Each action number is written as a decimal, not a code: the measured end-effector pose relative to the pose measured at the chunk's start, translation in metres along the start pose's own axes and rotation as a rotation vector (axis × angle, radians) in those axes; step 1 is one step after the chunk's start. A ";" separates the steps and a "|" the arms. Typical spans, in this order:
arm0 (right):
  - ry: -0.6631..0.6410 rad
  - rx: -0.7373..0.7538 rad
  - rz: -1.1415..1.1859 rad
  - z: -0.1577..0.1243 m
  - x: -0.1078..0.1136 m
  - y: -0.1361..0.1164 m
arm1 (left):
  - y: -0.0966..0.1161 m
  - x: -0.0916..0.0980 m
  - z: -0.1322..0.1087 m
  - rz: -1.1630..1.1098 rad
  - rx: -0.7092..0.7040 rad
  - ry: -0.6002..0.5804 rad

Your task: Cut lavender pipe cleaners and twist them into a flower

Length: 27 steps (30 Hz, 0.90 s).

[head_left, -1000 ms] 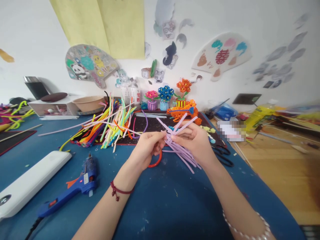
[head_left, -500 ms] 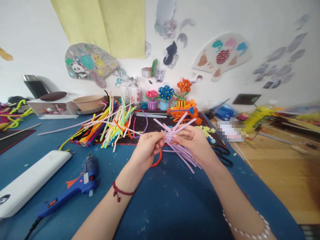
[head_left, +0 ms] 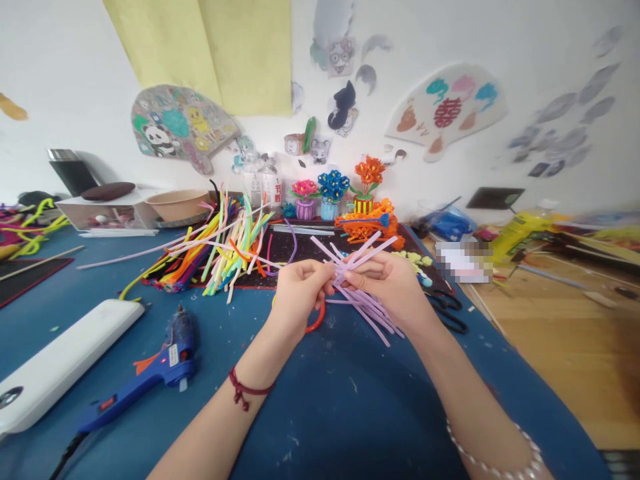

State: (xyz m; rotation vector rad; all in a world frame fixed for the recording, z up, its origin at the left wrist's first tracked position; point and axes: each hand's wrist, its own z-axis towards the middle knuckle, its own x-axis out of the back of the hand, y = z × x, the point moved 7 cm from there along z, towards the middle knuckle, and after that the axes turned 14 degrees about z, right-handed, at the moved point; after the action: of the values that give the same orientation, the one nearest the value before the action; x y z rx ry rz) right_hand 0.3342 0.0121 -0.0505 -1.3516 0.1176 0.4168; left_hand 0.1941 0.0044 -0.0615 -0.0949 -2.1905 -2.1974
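Between my two hands is a star-like cluster of crossed lilac pipe cleaners, held above the blue table. My left hand pinches its left side near the middle with thumb and forefinger. On the other side, my right hand grips it, thumb in front and fingers behind. Below them lies a loose bunch of lilac pipe cleaners on the table, partly covered by my right hand. An orange-red loop shows just beneath my left hand; the rest of it is hidden.
A blue glue gun and a long white device lie at left. Colourful pipe cleaners are heaped behind them. Small pipe-cleaner flower pots stand by the wall. Black-handled scissors rest right of my right hand.
The spread ends of the lilac cluster have shifted slightly right and down, and their angle has changed a little. My left hand has moved slightly right; both hands keep hold.
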 end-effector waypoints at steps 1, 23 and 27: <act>-0.001 0.007 -0.009 0.000 0.000 0.000 | 0.001 0.000 -0.001 0.014 -0.009 0.009; -0.037 0.077 -0.113 -0.003 -0.004 -0.008 | 0.007 -0.002 0.003 0.062 -0.114 -0.146; -0.018 0.058 -0.085 -0.003 -0.001 -0.008 | 0.012 -0.005 0.002 0.123 -0.184 -0.220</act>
State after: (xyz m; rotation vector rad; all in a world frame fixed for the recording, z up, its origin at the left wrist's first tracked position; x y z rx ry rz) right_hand 0.3362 0.0078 -0.0433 -1.2909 0.0565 0.3509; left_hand 0.2000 0.0062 -0.0497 -0.4850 -2.0091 -2.4136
